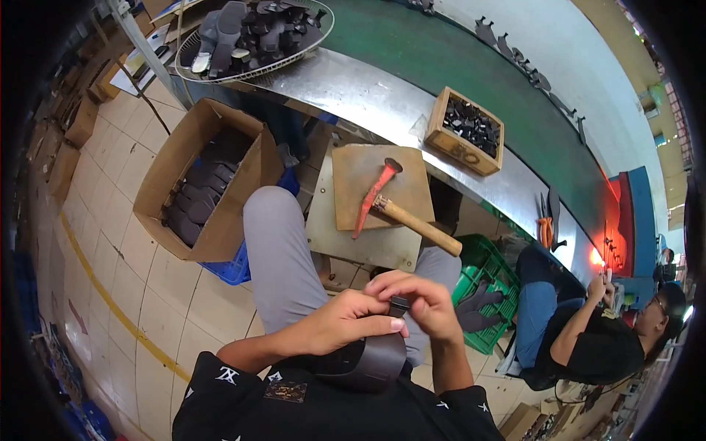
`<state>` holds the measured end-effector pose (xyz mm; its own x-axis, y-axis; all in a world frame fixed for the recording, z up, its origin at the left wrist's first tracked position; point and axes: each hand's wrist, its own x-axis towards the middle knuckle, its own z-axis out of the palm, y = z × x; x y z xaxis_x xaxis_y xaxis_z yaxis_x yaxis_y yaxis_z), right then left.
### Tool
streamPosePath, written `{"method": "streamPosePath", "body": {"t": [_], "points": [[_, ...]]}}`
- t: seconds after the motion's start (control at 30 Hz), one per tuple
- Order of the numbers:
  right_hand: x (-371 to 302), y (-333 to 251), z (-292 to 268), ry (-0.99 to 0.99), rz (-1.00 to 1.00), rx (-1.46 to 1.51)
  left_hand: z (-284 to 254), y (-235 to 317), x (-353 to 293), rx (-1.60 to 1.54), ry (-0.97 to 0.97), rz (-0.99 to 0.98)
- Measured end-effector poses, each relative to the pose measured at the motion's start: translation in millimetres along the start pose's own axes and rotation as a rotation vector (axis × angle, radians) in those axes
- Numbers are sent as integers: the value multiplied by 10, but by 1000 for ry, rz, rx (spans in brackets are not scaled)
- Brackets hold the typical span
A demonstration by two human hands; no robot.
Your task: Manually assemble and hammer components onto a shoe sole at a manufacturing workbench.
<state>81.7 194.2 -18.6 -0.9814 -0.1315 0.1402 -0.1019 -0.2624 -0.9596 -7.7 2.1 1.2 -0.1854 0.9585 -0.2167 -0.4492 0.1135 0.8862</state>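
Observation:
Close to my body I hold a dark shoe sole (379, 364) with its heel pointing up. My left hand (340, 321) is closed around the heel, its thumb lying across the side. At the heel's narrow end, a small black piece (398, 301) shows between my hands. My right hand (430, 305) has its fingers curled at that end; whether they grip a separate part is hidden. Beyond my hands, a hammer (415, 224) with a red head and wooden handle lies on a brown pad (349, 173) atop a low stand.
A wooden box (471, 158) of small black pieces sits on the metal bench edge, beside a green belt (412, 59). A wire basket (276, 70) and a cardboard box (250, 191) hold soles. Orange-handled pliers (544, 228), a green crate (489, 334) and a seated co-worker (599, 345) are rightward.

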Motion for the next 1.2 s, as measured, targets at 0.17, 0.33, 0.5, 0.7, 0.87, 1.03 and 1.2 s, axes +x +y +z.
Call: {"method": "streamPosePath", "body": {"t": [0.17, 0.33, 0.5, 0.7, 0.87, 1.03, 1.2], "points": [[-205, 68, 284, 105, -39, 306, 254, 73, -4, -157, -98, -22], [-294, -120, 273, 76, -134, 246, 381, 102, 3, -194, -209, -40], [-280, -489, -124, -128, -401, -424, 366, 232, 128, -115, -434, -122], [-236, -787, -153, -562, -497, -436, 512, 162, 221, -216, -773, -204], [-267, -804, -91, -533, -453, -474, 458, 163, 170, -202, -806, -177], [-237, -831, -205, -514, -422, -657, 390, 166, 127, 45, -632, -93], [-442, -655, -535, 175, -129, -1117, -191, 503, 281, 672, 288, 210]]}}
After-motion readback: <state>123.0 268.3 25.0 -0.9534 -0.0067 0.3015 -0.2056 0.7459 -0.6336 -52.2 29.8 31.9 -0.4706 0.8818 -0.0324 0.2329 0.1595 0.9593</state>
